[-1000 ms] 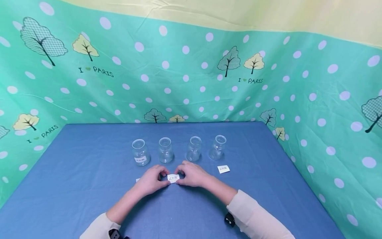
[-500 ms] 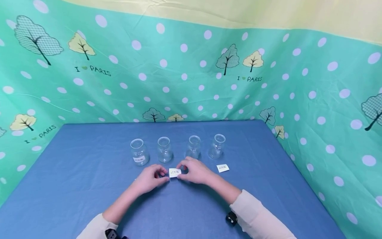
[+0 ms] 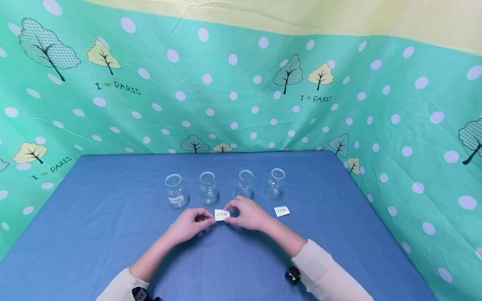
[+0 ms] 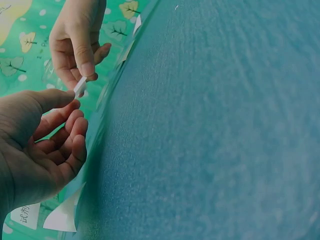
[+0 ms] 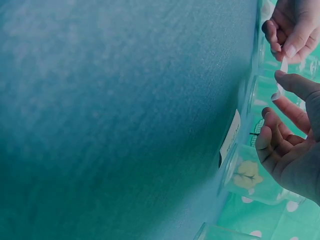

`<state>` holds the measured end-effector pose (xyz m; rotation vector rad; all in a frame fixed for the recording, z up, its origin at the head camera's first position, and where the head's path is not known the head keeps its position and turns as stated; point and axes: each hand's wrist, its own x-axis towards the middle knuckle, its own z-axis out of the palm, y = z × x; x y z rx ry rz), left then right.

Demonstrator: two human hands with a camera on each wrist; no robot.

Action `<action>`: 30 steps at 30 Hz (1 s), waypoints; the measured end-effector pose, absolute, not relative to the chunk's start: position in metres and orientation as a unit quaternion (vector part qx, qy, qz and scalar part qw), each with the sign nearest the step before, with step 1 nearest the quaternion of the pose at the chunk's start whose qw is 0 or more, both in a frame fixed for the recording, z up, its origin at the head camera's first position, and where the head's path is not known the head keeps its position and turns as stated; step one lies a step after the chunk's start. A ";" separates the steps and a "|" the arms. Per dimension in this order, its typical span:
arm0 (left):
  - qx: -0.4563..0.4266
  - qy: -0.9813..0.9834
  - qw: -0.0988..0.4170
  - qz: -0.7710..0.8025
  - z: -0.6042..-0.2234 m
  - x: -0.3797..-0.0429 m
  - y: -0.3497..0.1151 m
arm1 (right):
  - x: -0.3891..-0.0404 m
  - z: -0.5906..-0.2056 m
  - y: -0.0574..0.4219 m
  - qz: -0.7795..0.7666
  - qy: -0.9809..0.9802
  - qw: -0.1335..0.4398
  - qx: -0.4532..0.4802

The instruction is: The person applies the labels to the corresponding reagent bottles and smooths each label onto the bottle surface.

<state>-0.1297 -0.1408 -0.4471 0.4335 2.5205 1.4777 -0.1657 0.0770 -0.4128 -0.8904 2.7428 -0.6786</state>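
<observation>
A small white sticker label (image 3: 221,215) with handwritten characters is held up between both hands, above the blue tablecloth. My left hand (image 3: 188,225) pinches its left edge between thumb and fingertip; the left wrist view shows the label (image 4: 80,86) nearly edge-on at the thumb tip. From the other side, my right hand (image 3: 246,214) holds the right edge with thumb and index finger, and the lower corner of the label (image 5: 276,94) curls there. Just beyond the hands stand several glass jars in a row. The leftmost jar (image 3: 175,186) bears a similar label (image 3: 175,200).
Another white label (image 3: 281,211) lies on the tablecloth (image 3: 241,267) in front of the rightmost jar (image 3: 275,184). A loose curled label (image 4: 65,212) shows below my left hand in the left wrist view. A green dotted curtain (image 3: 222,96) hangs behind the table.
Both hands and the label have moved slightly away from the body and to the right. Half a second ago the left fingers looked apart from the label; now they touch its left edge.
</observation>
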 end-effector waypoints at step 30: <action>0.135 0.839 0.102 0.517 -0.447 -0.128 -0.137 | -0.162 -0.418 0.079 -0.253 0.918 0.083 -0.293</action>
